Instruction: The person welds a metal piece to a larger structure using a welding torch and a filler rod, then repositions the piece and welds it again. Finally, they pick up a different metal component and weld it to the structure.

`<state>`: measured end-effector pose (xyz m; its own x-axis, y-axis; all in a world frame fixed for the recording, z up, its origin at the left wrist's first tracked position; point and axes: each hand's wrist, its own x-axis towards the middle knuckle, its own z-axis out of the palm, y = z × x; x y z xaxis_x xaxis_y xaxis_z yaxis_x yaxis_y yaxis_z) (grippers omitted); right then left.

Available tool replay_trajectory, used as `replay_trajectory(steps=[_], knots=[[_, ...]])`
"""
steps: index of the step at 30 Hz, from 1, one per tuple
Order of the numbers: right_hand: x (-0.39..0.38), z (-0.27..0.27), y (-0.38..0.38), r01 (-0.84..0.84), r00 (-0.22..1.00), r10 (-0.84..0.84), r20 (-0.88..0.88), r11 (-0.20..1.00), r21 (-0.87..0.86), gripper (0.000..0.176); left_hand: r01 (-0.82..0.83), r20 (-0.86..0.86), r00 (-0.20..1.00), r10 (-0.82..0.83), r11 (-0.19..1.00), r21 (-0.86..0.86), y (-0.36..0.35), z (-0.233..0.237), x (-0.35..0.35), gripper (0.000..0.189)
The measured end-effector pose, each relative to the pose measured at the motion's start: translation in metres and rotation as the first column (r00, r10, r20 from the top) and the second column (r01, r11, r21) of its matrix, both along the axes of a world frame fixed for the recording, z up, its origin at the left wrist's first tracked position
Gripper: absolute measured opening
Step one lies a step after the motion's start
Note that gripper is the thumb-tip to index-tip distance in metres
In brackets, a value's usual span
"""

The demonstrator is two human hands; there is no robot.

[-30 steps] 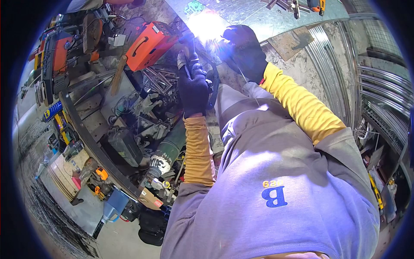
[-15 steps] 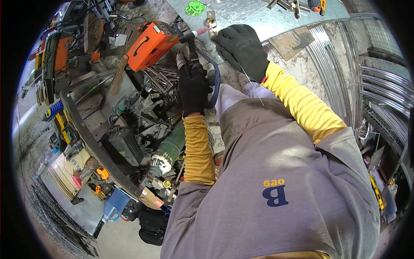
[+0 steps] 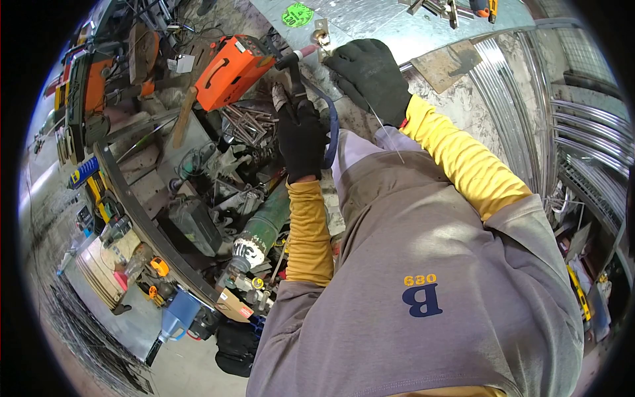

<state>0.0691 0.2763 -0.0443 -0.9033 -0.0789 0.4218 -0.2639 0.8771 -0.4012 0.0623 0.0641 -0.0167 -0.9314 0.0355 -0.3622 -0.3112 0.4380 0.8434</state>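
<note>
My left hand (image 3: 302, 140), in a black glove, is closed around a TIG welding torch (image 3: 289, 62). The torch's pink nozzle points right, its tip at a small metal bracket (image 3: 321, 33) on the edge of the metal tabletop (image 3: 370, 16). A dark blue cable sleeve (image 3: 333, 132) loops down beside this hand. In another dark glove, my right hand (image 3: 372, 76) is closed on a thin filler rod (image 3: 391, 140), whose long end trails back toward my lap. Its fingertips are close beside the bracket; the rod's front end is hidden.
An orange welding machine (image 3: 233, 71) stands left of the torch. Below it lie loose metal rods (image 3: 248, 124) and a green gas cylinder (image 3: 264, 221). Long metal tubes (image 3: 499, 99) are stacked on the right. A green round sticker (image 3: 297, 14) marks the tabletop.
My left hand has shifted slightly right and down, and the torch has tilted a little. My right hand stays almost in place at the bracket.
</note>
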Motion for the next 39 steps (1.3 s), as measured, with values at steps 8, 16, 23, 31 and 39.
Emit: replay_trajectory(steps=[8,16,23,31,39], knots=[[0.001,0.002,-0.002,0.004,1.000,-0.004,0.019,1.000,-0.011,0.036,0.007,-0.005,1.000,-0.007,1.000,0.013,-0.002,-0.001,0.000,0.019],[0.005,-0.009,0.002,-0.015,0.958,-0.062,-0.279,0.964,-0.264,0.017,0.055,-0.212,0.977,-0.028,0.991,0.122,-0.006,-0.029,0.001,0.026],[-0.014,-0.008,0.017,-0.080,0.995,0.070,-0.073,0.985,-0.153,0.025,0.099,-0.005,0.995,-0.100,0.986,-0.131,-0.007,0.004,-0.006,0.020],[-0.013,0.007,0.025,-0.101,0.993,0.108,0.042,0.986,-0.134,0.031,0.014,0.101,0.995,-0.020,0.999,0.052,-0.005,0.011,-0.007,0.020],[-0.015,0.002,0.025,-0.119,0.993,0.120,-0.001,0.980,-0.157,0.029,0.006,0.062,0.998,-0.012,0.996,0.087,-0.003,0.005,-0.003,0.021]])
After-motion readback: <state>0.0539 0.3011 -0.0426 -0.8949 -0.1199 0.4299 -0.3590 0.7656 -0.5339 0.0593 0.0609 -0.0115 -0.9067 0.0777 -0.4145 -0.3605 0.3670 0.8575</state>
